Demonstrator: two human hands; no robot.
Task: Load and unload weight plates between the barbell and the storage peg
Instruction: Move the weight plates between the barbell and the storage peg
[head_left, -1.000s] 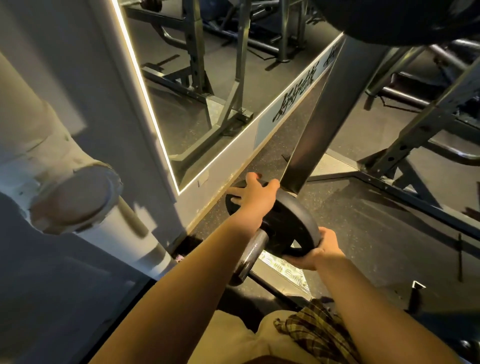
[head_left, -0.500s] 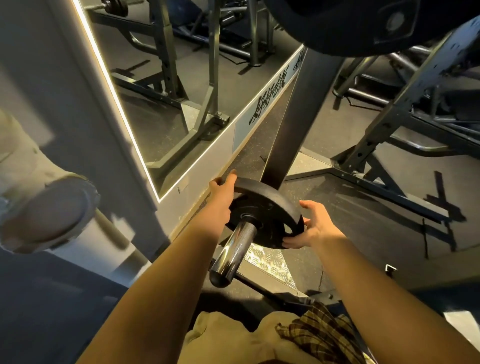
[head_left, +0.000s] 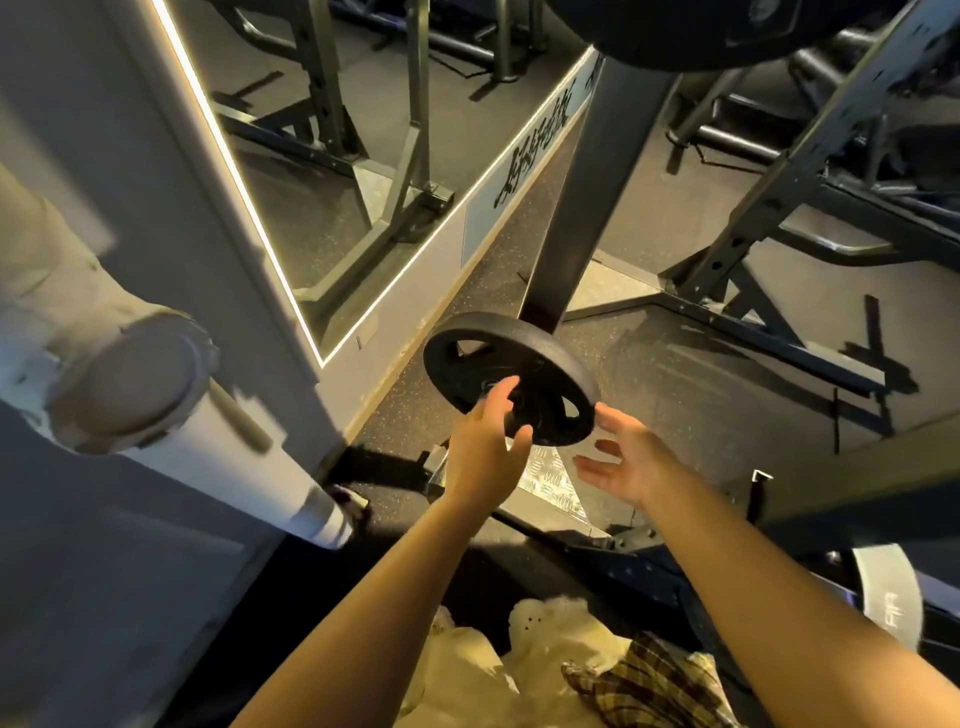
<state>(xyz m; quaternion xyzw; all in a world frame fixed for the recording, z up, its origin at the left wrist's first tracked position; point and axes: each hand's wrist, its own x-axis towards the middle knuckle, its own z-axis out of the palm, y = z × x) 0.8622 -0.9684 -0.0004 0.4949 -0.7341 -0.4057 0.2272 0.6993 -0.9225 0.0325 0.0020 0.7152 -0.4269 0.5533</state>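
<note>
Both hands have come off the black plate (head_left: 506, 376) since half a second ago. Left hand (head_left: 485, 444) hovers at its 6 o'clock, right hand (head_left: 621, 457) at 4 o'clock, fingers spread, holding nothing. Plate sits against the dark post (head_left: 592, 192). Wall lettering (head_left: 535, 156) isn't readable.

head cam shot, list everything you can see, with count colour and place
plate: 1, black, centre, against the upright's base, hands at its near edge
upright: 1, dark grey, leaning from top centre down behind the plate
big plate: 1, black, top edge, partly cut off
mirror: 1, light-strip border, upper left, reflects rack frames
pipe: 1, white, left, running down to the floor
rack frame: 1, dark grey, right
tread plate: 1, silvery, floor between the hands
floor: dark, speckled
left hand: fingers relaxed, in front of the plate's hub
right hand: open, palm up, by the plate's lower right rim
</note>
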